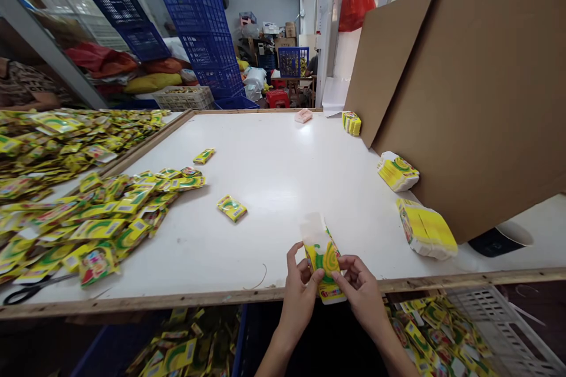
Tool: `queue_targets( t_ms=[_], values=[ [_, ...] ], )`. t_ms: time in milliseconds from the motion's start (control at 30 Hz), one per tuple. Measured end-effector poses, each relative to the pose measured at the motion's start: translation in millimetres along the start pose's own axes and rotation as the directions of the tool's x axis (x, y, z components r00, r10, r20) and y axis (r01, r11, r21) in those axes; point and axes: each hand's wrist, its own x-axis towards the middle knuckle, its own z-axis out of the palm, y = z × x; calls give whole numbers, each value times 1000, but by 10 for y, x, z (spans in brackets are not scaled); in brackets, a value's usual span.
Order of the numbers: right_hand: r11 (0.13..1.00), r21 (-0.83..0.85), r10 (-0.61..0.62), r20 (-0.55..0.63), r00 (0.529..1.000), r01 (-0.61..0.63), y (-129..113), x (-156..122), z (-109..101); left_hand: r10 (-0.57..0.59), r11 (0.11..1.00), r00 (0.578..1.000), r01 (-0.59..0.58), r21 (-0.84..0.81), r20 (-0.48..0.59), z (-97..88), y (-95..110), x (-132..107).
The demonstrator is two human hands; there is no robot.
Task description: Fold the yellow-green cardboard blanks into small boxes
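Note:
Both hands hold one small yellow-and-green carton point(326, 259) just above the front edge of the white table. My left hand point(300, 291) grips its left side, thumb on the printed face. My right hand point(360, 288) has its thumb and fingers closed on the lower right side. A pale flap stands up at the carton's far end, blurred. Near it on the table lies a single yellow packet point(232, 208), and a smaller one point(204, 156) sits farther back. A heap of similar packets point(101, 221) spreads over the left side.
Stacks of flat cartons point(427, 230) line a large cardboard sheet point(477, 94) on the right, by a dark cup point(499, 240). Black-handled scissors point(30, 290) lie at the left edge. Crates of packets point(186, 353) stand below the table. A wooden strip point(145, 140) borders another packet pile.

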Motion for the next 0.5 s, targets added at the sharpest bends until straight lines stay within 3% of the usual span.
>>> queue_targets(
  t_ms=[133,300,433,500],
  values=[
    [997,-34,-65,161,985,71,-111,-10,-90,-24,1000,988,25,-1,153,-59,147,-76],
    [998,-34,-48,309,950,62,-252,0,-181,-103,992,947,120,-36,306,-134,203,-97],
    [973,-182,-85,295,952,143,-259,13,-208,-142,985,936,165,-46,321,-130,167,-120],
    [968,-175,-133,242,961,178,-224,13,-193,-149,983,937,176,-58,316,-114,158,-133]
  ],
)
